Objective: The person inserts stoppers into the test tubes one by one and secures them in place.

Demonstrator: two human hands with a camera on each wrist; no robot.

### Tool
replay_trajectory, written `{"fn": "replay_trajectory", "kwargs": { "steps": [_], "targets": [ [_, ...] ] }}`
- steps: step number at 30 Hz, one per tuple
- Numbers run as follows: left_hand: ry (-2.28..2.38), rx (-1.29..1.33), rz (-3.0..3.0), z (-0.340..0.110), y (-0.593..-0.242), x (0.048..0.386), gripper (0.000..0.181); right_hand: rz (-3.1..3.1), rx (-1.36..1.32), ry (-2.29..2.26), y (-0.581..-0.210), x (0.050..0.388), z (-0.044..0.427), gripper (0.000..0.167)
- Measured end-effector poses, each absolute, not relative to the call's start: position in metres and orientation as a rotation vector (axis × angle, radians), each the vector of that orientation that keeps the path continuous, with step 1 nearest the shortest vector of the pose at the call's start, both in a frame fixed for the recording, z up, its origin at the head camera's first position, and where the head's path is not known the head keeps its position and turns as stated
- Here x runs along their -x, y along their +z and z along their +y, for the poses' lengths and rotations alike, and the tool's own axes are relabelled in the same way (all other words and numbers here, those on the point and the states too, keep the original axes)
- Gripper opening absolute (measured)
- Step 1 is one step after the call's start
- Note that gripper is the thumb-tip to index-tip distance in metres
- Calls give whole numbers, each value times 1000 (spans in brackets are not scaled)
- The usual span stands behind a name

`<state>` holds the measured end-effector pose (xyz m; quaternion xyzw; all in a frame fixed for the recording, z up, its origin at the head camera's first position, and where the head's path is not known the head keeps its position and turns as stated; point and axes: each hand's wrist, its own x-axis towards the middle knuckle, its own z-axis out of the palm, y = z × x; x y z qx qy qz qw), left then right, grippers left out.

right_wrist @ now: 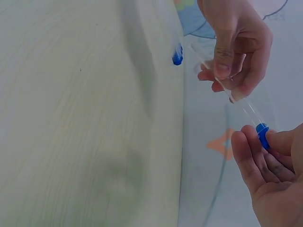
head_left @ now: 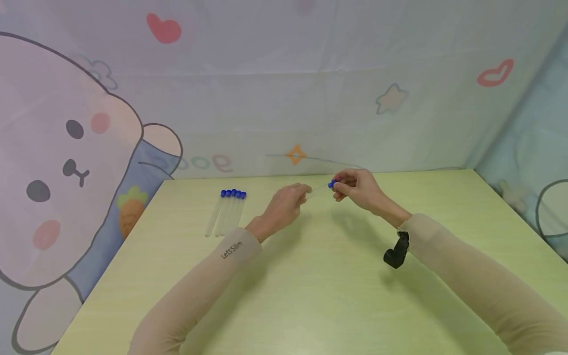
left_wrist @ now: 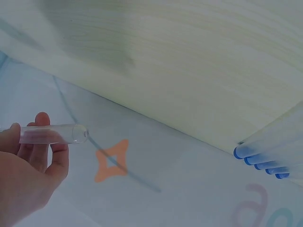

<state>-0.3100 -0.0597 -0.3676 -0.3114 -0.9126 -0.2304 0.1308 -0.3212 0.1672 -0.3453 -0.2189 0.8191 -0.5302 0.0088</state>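
Observation:
Over the far part of the table, my left hand (head_left: 284,203) grips the body of a clear test tube (left_wrist: 78,134) between thumb and fingers. Its rounded end sticks out past the fingers in the left wrist view. My right hand (head_left: 359,190) pinches the blue cap (right_wrist: 262,135) at the tube's other end. The right wrist view shows the cap at the tube's mouth, but how tightly it sits I cannot tell. The tube is tilted and held above the table. Several more capped test tubes (head_left: 228,214) lie side by side left of my left hand, blue caps toward the back.
The pale yellow table (head_left: 319,291) ends at a cloth backdrop (head_left: 275,108) printed with cartoon figures, close behind both hands. Another cloth wall (head_left: 532,162) borders the right side. A black strap device (head_left: 397,251) hangs at my right wrist.

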Motion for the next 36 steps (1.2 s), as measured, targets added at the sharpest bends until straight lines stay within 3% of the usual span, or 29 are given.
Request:
{"fn": "replay_trajectory", "kwargs": {
  "steps": [7, 14, 18, 36],
  "targets": [
    [-687, 906, -2695, -60, -367, 310, 26, 2597, 745, -1544, -347, 324, 171, 22],
    [-701, 936, -2683, -64, -368, 312, 25, 2890, 958, -1084, -356, 332, 173, 33],
    [-712, 960, -2681, -65, -368, 313, 24, 2962, 1006, -933, -360, 333, 171, 31],
    [-789, 980, -2586, -60, -375, 308, 16, 2962, 957, -1144, -368, 326, 154, 31]
  ]
}}
